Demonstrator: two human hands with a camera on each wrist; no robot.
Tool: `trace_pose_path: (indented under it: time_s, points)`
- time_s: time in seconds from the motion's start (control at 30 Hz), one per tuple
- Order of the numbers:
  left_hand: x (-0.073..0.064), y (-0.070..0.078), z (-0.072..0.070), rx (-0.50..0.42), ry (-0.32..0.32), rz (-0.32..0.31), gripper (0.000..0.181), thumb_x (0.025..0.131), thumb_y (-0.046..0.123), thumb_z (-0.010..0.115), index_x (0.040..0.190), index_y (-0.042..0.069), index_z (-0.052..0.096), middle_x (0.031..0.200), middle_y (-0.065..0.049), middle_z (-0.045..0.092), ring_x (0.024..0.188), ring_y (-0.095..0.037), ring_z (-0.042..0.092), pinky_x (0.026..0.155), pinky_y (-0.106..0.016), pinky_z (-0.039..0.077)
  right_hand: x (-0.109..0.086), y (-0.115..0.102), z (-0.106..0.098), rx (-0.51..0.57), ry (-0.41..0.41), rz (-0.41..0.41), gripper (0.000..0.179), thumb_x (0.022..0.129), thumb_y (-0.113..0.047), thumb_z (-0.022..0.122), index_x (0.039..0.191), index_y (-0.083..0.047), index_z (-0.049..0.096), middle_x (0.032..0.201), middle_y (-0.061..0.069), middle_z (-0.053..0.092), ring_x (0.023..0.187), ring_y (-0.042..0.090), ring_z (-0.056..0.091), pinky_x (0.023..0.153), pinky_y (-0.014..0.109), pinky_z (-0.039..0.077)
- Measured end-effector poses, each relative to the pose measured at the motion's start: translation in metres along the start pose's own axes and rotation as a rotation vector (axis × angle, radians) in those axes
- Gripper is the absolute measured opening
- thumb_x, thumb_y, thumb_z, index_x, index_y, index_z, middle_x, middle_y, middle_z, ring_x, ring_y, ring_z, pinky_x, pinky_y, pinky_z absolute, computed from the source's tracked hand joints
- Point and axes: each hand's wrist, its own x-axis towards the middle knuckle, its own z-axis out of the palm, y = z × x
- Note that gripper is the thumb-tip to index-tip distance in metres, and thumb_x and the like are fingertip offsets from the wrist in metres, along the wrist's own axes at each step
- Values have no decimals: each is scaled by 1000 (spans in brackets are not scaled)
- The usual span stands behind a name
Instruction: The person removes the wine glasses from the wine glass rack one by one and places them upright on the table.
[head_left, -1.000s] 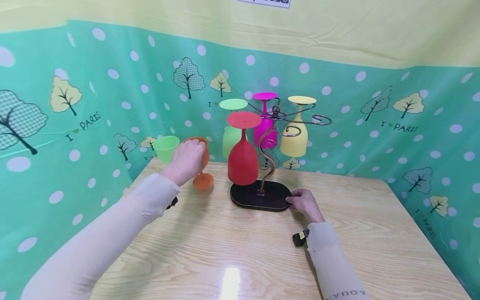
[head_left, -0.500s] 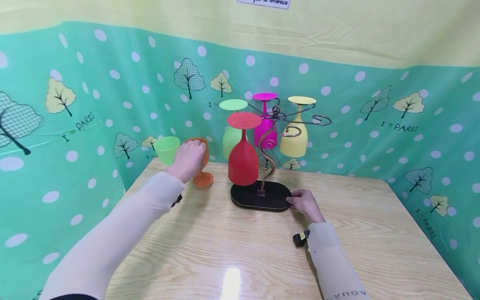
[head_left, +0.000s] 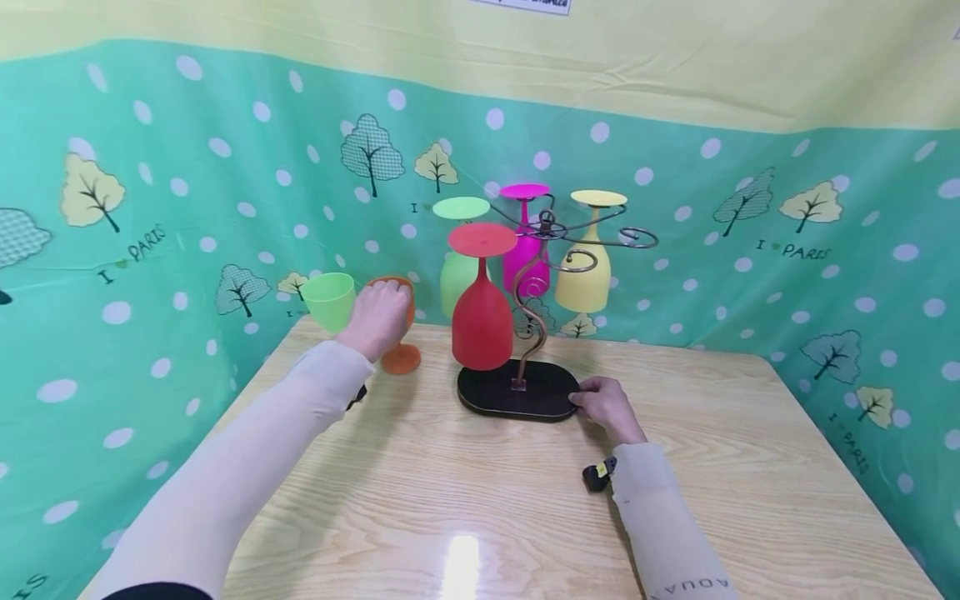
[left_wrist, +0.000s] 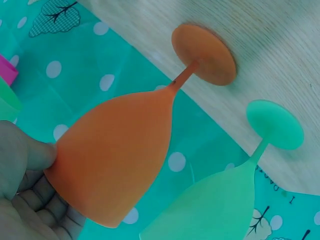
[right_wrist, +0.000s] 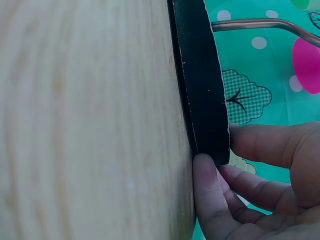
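My left hand point(head_left: 377, 319) grips an orange goblet point(left_wrist: 112, 155) by its rim, thumb on one side and fingers curled on the other. The goblet stands upright, its round foot low over the wooden table. A light green goblet point(head_left: 330, 302) is just left of it. My right hand point(head_left: 606, 406) pinches the right end of the black base point(right_wrist: 202, 80) of a wine glass rack point(head_left: 530, 333). Upside down on the rack's curled metal arms hang a red goblet point(head_left: 482, 325), a pale green goblet point(head_left: 455, 283), a magenta goblet point(head_left: 525, 258) and a yellow goblet point(head_left: 583, 279).
The wooden table point(head_left: 540, 508) reaches to a green patterned curtain point(head_left: 697, 275) at the back and sides. One rack arm point(head_left: 630, 239) sticks out to the right with no goblet on it. The red goblet hangs at the front left of the rack.
My left forearm has swung slightly to the right, while the left hand keeps its grip on the orange goblet, which has barely moved. My right hand stays on the rack's base.
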Motion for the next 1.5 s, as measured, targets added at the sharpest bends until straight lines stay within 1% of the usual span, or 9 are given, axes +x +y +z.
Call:
trace_pose_path:
  time_s: [0.23,0.43,0.7,0.83,1.03,1.17,1.27,1.37,1.5]
  points:
    - [0,-1,5,9,6,-5,10,79,0,61,88,0,65,85,-17,63,78,-35,59,76,-47,50,2,0,1,2,-8,5,32,88,-8,65,115,7,57,105,21,60,78,19,64,67,27,53]
    - [0,-4,8,11,23,-9,8,79,1,61,86,0,65,83,-17,62,76,-35,59,75,-48,50,5,2,1,3,-10,-1,34,87,-8,66,115,8,57,105,21,60,77,18,63,66,26,53]
    - [-1,-2,9,27,30,-4,9,80,4,62,87,0,65,82,-16,62,74,-34,58,70,-47,50,4,3,1,10,-9,-4,33,87,-7,65,114,8,57,105,21,59,76,18,63,66,27,53]
    - [-3,0,8,27,34,-10,11,80,6,61,87,-1,65,83,-16,61,75,-35,58,72,-48,50,5,4,1,4,-6,-8,32,87,-7,65,114,8,57,106,21,59,76,18,63,66,25,52]
    - [-6,2,11,26,87,-29,21,83,10,54,95,-5,63,91,-19,59,83,-36,56,77,-48,48,4,2,1,-4,-5,-10,31,88,-8,65,114,7,57,105,20,60,77,17,64,66,26,52]
    - [-9,7,10,30,133,-29,27,84,14,55,100,-6,61,95,-18,57,88,-35,52,77,-47,46,3,1,1,-16,-3,0,31,88,-9,65,114,6,58,104,19,60,78,18,63,66,26,51]
    - [-11,12,11,30,196,-4,23,85,15,55,96,-5,61,94,-18,56,89,-35,51,78,-47,44,3,2,0,-14,1,3,31,87,-9,65,113,6,58,103,19,60,77,18,62,65,25,51]
    - [-15,17,14,13,267,30,16,84,13,54,87,-1,60,89,-15,54,85,-34,50,74,-45,43,3,3,0,-7,1,7,30,87,-8,66,113,6,58,103,19,60,77,18,62,65,25,51]
    - [-24,27,18,-72,330,72,13,85,12,54,84,1,61,84,-12,51,81,-31,48,72,-43,43,4,4,0,-11,-3,10,31,88,-9,66,114,6,58,106,20,60,79,18,63,66,26,52]
